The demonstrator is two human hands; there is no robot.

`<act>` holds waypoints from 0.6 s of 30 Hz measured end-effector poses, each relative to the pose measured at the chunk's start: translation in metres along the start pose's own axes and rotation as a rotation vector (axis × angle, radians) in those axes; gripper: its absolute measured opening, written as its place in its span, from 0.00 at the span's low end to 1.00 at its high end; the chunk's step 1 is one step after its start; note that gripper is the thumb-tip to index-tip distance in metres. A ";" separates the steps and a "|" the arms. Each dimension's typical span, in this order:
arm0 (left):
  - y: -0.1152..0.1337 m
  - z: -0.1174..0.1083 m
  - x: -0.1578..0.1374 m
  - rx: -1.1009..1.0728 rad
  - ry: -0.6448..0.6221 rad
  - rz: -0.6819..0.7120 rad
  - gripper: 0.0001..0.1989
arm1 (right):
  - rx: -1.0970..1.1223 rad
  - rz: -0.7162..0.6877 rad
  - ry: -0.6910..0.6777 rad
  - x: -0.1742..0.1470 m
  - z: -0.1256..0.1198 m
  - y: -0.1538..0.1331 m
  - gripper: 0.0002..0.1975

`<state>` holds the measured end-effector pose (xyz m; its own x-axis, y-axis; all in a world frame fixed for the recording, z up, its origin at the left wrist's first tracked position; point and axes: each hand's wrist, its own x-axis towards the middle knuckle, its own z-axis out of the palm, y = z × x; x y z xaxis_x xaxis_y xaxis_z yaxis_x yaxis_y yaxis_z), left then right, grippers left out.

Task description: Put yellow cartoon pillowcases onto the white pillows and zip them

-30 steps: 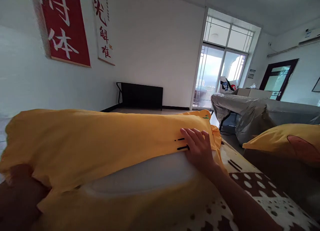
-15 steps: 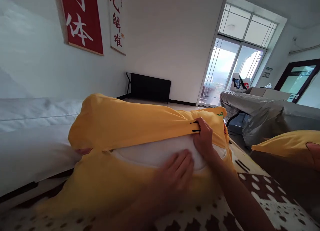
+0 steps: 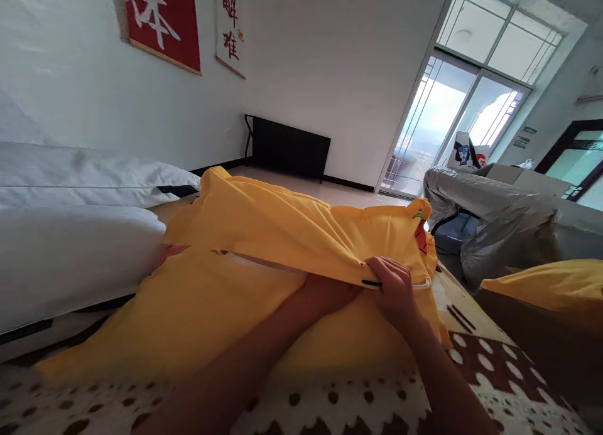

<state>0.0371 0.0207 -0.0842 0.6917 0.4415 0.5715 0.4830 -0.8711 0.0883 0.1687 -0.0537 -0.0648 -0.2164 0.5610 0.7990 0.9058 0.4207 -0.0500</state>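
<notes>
On spotted blanket (image 3: 311, 416) | ylw pillowcase (image 3: 282, 225) | long axis L–R | slit (image 3: 264, 263) near side

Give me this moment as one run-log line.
left hand: partly hidden under flap of yellow cover | right hand: gripping flap's edge | white insert: partly showing

right hand (image 3: 392, 283): gripping yellow pillowcase (image 3: 226, 316) | left hand (image 3: 332, 293): partly beneath its flap (image 3: 287, 234)

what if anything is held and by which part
The right hand grips the yellow pillowcase by its opening's upper edge. The left hand lies under that edge, fingers hidden: any hold cannot be told.
</notes>
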 end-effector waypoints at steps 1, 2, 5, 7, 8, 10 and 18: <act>0.001 -0.004 -0.003 -0.037 -0.007 -0.022 0.15 | -0.006 0.010 0.007 -0.006 0.005 0.007 0.09; 0.002 -0.008 -0.007 -0.069 -0.005 -0.042 0.15 | -0.013 0.017 0.016 -0.012 0.010 0.013 0.09; 0.005 -0.022 -0.020 -0.114 -0.031 -0.080 0.14 | -0.030 -0.018 0.037 -0.022 0.020 0.026 0.10; 0.008 -0.034 -0.030 -0.056 -0.099 -0.085 0.12 | -0.045 -0.056 0.049 -0.023 0.021 0.028 0.12; 0.010 -0.041 -0.035 -0.024 -0.133 -0.072 0.11 | -0.050 -0.067 0.055 -0.022 0.020 0.028 0.12; 0.017 -0.055 -0.044 -0.002 -0.154 -0.016 0.08 | -0.057 -0.076 0.063 -0.021 0.017 0.025 0.13; -0.012 -0.079 -0.049 0.278 0.181 0.011 0.20 | -0.093 -0.132 0.075 -0.021 -0.002 0.011 0.16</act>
<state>-0.0452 -0.0074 -0.0494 0.6034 0.3655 0.7087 0.6214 -0.7725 -0.1306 0.1842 -0.0621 -0.0806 -0.3110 0.4487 0.8378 0.9019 0.4174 0.1113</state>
